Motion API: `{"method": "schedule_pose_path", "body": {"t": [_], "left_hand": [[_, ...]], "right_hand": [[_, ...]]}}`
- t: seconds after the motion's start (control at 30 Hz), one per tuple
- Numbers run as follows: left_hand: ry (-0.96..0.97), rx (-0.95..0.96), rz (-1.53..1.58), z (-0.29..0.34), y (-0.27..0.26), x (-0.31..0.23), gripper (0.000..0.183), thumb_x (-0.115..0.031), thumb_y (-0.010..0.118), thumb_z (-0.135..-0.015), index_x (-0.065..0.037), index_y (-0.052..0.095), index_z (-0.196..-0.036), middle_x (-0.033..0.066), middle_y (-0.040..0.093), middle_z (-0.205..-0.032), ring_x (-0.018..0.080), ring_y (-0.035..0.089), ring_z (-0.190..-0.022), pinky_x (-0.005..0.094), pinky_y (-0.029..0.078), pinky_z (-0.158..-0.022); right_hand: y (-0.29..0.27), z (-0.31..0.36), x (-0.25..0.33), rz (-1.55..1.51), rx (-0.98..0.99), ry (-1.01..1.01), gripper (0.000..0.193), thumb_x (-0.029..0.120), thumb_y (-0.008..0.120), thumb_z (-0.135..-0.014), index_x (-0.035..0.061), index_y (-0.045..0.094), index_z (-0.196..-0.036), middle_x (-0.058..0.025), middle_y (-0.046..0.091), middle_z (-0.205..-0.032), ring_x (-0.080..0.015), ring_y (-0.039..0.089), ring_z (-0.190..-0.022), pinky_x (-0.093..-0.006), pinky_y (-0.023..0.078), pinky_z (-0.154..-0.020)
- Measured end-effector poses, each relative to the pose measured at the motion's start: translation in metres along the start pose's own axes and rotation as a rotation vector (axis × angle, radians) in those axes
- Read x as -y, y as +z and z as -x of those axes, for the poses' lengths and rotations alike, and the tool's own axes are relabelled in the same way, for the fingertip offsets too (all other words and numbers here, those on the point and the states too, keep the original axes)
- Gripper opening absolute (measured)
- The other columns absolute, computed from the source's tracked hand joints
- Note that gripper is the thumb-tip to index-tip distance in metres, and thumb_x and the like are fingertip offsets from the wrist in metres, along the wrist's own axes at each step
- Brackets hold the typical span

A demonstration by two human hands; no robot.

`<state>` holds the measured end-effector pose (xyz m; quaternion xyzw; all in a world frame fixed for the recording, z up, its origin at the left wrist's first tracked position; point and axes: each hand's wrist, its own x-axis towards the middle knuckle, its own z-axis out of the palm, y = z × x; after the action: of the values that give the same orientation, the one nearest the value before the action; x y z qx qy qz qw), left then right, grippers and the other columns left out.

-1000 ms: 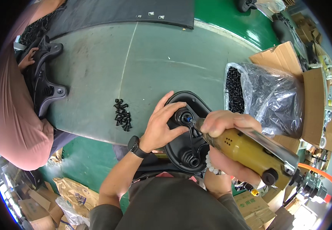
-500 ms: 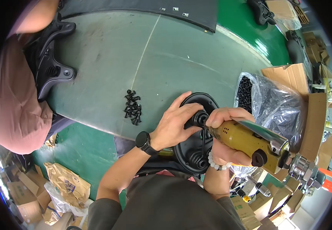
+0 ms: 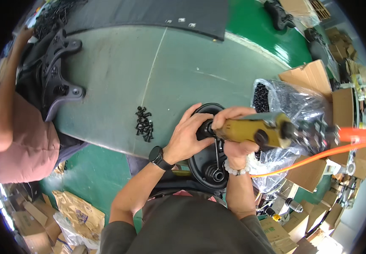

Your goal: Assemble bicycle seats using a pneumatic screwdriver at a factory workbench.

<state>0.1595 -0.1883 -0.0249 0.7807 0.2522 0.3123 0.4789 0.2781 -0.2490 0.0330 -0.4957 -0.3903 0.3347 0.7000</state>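
Observation:
A black oval plastic part (image 3: 208, 163) lies at the near edge of the grey-green table (image 3: 149, 72). My right hand (image 3: 233, 135) grips a yellow power screwdriver (image 3: 259, 129), its black nose pressed onto the upper side of the part. My left hand (image 3: 187, 135), with a black watch on the wrist, rests on the part and steadies the tool's tip. A small heap of black screws (image 3: 144, 123) lies on the table, left of my left hand. An orange hose (image 3: 309, 158) trails from the tool to the right.
A clear plastic bag of black screws (image 3: 284, 101) sits in cardboard boxes (image 3: 314, 78) at the right. Another person in a pink top (image 3: 18, 139) works on a black bracket (image 3: 56, 80) at the left. A dark sheet (image 3: 157, 15) lies at the table's far edge.
The screwdriver has swung from pointing up-left to lying nearly level, and its tip has moved higher on the black part. My left hand stays on the part.

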Motion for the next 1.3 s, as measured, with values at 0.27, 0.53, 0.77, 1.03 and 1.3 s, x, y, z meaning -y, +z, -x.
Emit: {"method": "schedule_pose_path", "body": {"t": [0.27, 0.53, 0.77, 1.03, 1.3], "left_hand": [[-0.009, 0.030, -0.095, -0.029, -0.008, 0.005, 0.043, -0.014, 0.079, -0.058, -0.007, 0.063, -0.097, 0.0089, 0.065, -0.098, 0.0335, 0.050, -0.116, 0.0442, 0.038, -0.102], [-0.327, -0.721, 0.061, -0.193, 0.044, 0.030, 0.048, -0.024, 0.077, -0.066, 0.001, 0.061, -0.103, 0.0180, 0.063, -0.101, 0.0334, 0.056, -0.100, 0.0410, 0.043, -0.092], [-0.075, 0.038, 0.097, -0.129, 0.029, -0.005, 0.040, -0.025, 0.069, -0.082, 0.001, 0.061, -0.111, 0.0164, 0.063, -0.113, 0.0291, 0.058, -0.109, 0.0360, 0.046, -0.092], [-0.262, -0.269, -0.881, 0.035, -0.103, 0.042, 0.042, -0.022, 0.065, -0.083, -0.001, 0.057, -0.118, 0.0189, 0.056, -0.118, 0.0374, 0.050, -0.110, 0.0439, 0.042, -0.094], [-0.145, -0.190, -0.834, 0.020, -0.098, 0.048, 0.013, -0.018, 0.064, -0.082, -0.005, 0.066, -0.082, 0.0093, 0.060, -0.088, 0.0303, 0.056, -0.088, 0.0401, 0.047, -0.077]], "right_hand": [[-0.035, 0.024, 0.066, -0.288, -0.080, -0.552, 0.086, 0.071, 0.056, -0.079, -0.0030, 0.045, -0.121, -0.0160, 0.061, -0.079, -0.0282, 0.061, -0.070, -0.0376, 0.050, -0.061], [-0.076, 0.089, -0.011, -0.034, -0.497, -0.149, 0.088, 0.078, 0.057, -0.072, 0.0021, 0.043, -0.113, -0.0087, 0.057, -0.076, -0.0192, 0.056, -0.066, -0.0315, 0.048, -0.061], [-0.074, 0.104, -0.044, 0.079, -0.345, -0.083, 0.063, 0.039, 0.071, -0.081, -0.0009, 0.040, -0.117, -0.0105, 0.058, -0.088, -0.0213, 0.058, -0.084, -0.0337, 0.048, -0.077], [-0.068, 0.097, -0.028, 0.074, -0.250, -0.018, 0.050, -0.005, 0.070, -0.071, 0.0028, 0.046, -0.115, -0.0087, 0.061, -0.093, -0.0135, 0.059, -0.078, -0.0235, 0.049, -0.068], [-0.067, 0.100, -0.054, 0.278, -0.200, -0.046, 0.050, -0.009, 0.066, -0.071, 0.0017, 0.046, -0.116, -0.0062, 0.058, -0.087, -0.0094, 0.056, -0.071, -0.0216, 0.046, -0.061]]}}
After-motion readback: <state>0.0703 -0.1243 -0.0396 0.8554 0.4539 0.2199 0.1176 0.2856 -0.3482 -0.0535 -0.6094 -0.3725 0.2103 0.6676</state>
